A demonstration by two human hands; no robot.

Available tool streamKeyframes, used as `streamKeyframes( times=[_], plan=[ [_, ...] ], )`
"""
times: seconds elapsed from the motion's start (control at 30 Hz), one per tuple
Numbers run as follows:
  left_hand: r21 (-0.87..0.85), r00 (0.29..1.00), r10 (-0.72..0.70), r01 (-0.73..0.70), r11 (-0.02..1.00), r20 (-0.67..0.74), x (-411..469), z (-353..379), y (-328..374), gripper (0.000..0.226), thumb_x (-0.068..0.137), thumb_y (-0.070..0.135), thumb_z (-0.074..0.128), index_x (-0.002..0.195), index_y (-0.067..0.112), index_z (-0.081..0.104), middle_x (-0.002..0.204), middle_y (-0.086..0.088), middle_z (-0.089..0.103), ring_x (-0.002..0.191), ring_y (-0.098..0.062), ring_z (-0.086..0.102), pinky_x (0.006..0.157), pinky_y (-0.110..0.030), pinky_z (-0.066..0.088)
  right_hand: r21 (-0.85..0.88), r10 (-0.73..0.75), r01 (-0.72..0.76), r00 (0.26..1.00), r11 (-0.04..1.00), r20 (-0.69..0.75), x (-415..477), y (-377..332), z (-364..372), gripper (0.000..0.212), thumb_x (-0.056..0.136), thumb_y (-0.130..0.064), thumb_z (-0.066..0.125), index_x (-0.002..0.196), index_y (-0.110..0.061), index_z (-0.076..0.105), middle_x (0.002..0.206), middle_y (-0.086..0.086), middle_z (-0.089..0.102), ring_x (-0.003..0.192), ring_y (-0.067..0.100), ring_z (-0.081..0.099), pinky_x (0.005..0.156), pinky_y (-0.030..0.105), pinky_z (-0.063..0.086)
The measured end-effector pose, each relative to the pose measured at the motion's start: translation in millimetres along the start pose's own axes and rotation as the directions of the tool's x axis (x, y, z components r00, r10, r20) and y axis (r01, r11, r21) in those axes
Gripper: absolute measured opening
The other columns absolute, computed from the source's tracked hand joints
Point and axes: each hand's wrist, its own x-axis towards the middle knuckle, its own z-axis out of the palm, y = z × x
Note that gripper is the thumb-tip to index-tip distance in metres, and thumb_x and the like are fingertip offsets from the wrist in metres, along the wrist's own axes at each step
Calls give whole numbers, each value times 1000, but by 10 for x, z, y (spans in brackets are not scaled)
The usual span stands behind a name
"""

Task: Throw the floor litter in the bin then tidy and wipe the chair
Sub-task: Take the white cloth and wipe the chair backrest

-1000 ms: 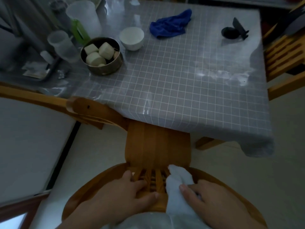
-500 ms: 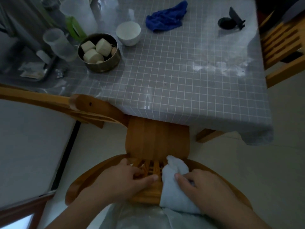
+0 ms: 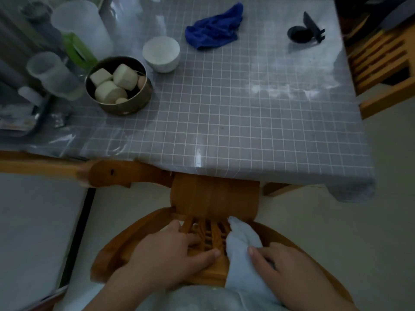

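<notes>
Gripping white cloth (image 3: 239, 262) against chair (image 3: 213, 196), right hand (image 3: 292, 273) barely shifted; left hand (image 3: 170, 254) still clasps chair.

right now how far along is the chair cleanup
Done, it seems: no litter shows on the visible floor; the bin is out of view. In hand: the right hand presses a white cloth on the back of the chair while the left hand grips it. Left: probably the rest of it.

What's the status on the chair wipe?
Left hand grips chair back. Right hand holds cloth against it. Nothing blocking.
</notes>
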Motion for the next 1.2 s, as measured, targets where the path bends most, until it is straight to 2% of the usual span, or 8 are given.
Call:
streamKeyframes(
  times=[0.1, 0.23, 0.4, 0.6, 0.73, 0.93, 1.07, 1.2],
  plan=[
    [-44, 1000, 0, 0, 999, -4, 73, -73, -18, 67, 70, 87, 32, 122, 51, 54, 113, 9, 45, 97, -11, 57, 79, -28, 46, -11, -23, 23, 1000, 1000, -19, 107, -6, -69, 65, 81, -67, 25, 71, -13, 58, 65, 3, 54, 64, 12, 57, 58, 27, 42],
    [-72, 1000, 10, -10, 997, 4, 176, -174, 28, 70, 70, 87, 31, 126, 50, 52, 112, 9, 43, 100, -11, 57, 84, -28, 47, -42, -19, 18, 1000, 999, -20, 237, 10, -242, 62, 84, -66, 29, 68, -12, 52, 62, 1, 51, 62, 12, 55, 51, 25, 36],
    [-92, 1000, 10, -8, 996, 24, 309, -363, 100, 72, 71, 86, 28, 129, 50, 50, 116, 6, 43, 104, -13, 57, 87, -31, 47, -69, -38, 38, 999, 997, 8, 450, 9, -478, 59, 82, -68, 28, 57, -18, 44, 59, 0, 47, 57, 10, 50, 49, 25, 32],
    [-98, 1000, 0, 1, 995, 12, 445, -620, 134, 70, 72, 85, 29, 128, 50, 50, 114, 6, 43, 105, -14, 57, 88, -31, 46, -86, -60, 61, 998, 994, 10, 686, -42, -703, 62, 78, -71, 24, 56, -18, 47, 59, 2, 51, 60, 12, 55, 53, 28, 37],
    [-84, 1000, -10, 12, 996, 15, 486, -726, 103, 69, 72, 85, 30, 128, 50, 51, 114, 8, 43, 101, -13, 58, 85, -31, 47, -112, -77, 79, 997, 990, 27, 766, -103, -754, 63, 76, -72, 19, 57, -18, 45, 61, -1, 50, 62, 10, 55, 54, 26, 35],
    [-74, 1000, -24, 24, 997, 3, 505, -820, 19, 67, 72, 85, 30, 125, 51, 52, 110, 10, 43, 96, -11, 58, 81, -31, 48, -136, -83, 86, 996, 987, 24, 816, -219, -741, 67, 77, -71, 19, 59, -13, 47, 63, 5, 52, 62, 15, 54, 59, 33, 41],
    [-57, 1000, 1, -1, 998, -5, 498, -816, 18, 64, 75, 82, 30, 126, 49, 53, 108, 9, 43, 93, -12, 59, 75, -30, 47, -147, -86, 87, 996, 985, 15, 788, -222, -730, 66, 78, -70, 19, 61, -14, 49, 62, 1, 50, 61, 13, 52, 56, 29, 38],
    [-38, 1000, -4, 4, 999, -9, 498, -833, -12, 65, 77, 80, 30, 130, 47, 50, 108, 9, 41, 93, -13, 58, 72, -29, 44, -153, -108, 107, 994, 982, 6, 792, -257, -719, 64, 78, -71, 18, 56, -16, 43, 61, 2, 51, 59, 12, 50, 52, 26, 34]
  ],
)
